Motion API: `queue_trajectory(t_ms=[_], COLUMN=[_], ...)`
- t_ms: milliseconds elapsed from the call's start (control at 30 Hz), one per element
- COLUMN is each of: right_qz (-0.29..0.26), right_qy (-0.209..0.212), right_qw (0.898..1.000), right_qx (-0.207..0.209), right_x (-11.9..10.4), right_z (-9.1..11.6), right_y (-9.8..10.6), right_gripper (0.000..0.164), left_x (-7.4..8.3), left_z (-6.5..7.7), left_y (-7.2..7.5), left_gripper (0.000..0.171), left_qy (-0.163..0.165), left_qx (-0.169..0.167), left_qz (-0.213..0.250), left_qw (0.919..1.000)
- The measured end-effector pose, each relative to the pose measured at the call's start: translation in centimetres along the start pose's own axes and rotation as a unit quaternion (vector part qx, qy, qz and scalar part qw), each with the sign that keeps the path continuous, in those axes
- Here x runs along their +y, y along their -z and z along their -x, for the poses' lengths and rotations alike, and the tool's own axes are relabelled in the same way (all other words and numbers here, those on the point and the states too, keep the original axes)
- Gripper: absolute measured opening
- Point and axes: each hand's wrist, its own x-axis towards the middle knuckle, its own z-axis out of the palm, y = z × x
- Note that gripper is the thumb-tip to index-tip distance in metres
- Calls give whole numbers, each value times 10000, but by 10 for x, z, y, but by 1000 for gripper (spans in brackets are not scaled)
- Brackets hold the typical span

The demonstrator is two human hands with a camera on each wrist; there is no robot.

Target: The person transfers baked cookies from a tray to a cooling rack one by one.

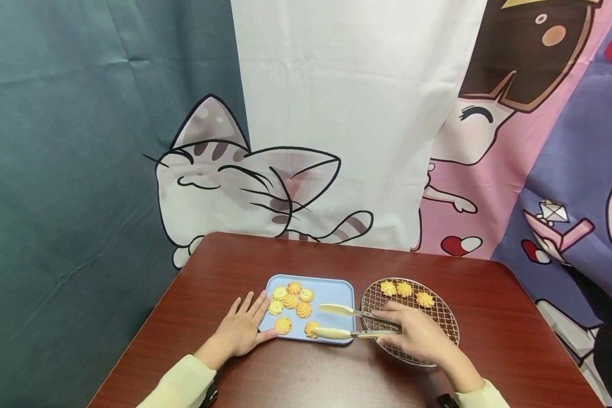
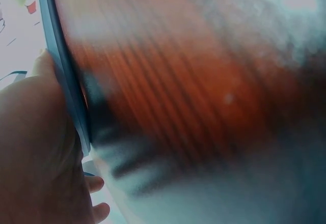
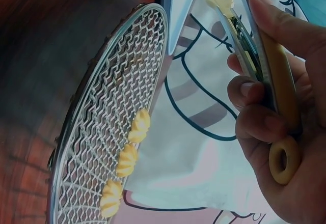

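A light blue tray point(image 1: 336, 290) lies on the table with several round yellow cookies point(image 1: 290, 301) on its left side. My left hand point(image 1: 239, 328) rests against the tray's left edge, fingers spread and straight. In my right hand point(image 1: 418, 334) I grip a pair of food tongs point(image 3: 277, 76) with cream-coloured tips and handles. The tongs' arms are spread apart over the right part of the tray, one tip right at a swirled cookie point(image 1: 312, 330) near the front edge. Under my right hand is a round wire rack point(image 1: 446, 323) with three piped cookies point(image 3: 127, 160).
The tray and rack stand side by side on a dark reddish wooden table point(image 1: 224, 266). Behind the table hangs a cloth curtain point(image 1: 357, 113) printed with a cartoon cat. Dark and white objects point(image 1: 566, 326) stand beyond the table's right edge.
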Motion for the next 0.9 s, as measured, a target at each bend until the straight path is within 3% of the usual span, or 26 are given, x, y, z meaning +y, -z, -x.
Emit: queue_trajectory(t_ms=[233, 500, 900], right_qz=[50, 8, 42], right_qy=[181, 122, 164], right_qw=[9998, 9998, 9993], right_qx=[-64, -187, -323], right_x=[-3, -6, -10], right_z=[-7, -12, -23], right_y=[-1, -5, -3], right_gripper=[53, 54, 51], left_x=[-4, 2, -1], left_z=[-1, 1, -2], left_y=[-7, 3, -1], left_gripper=[90, 87, 90], left_qy=[14, 40, 45], left_qx=[110, -81, -2], left_qz=[-198, -118, -149], left_qw=[9997, 9999, 9999])
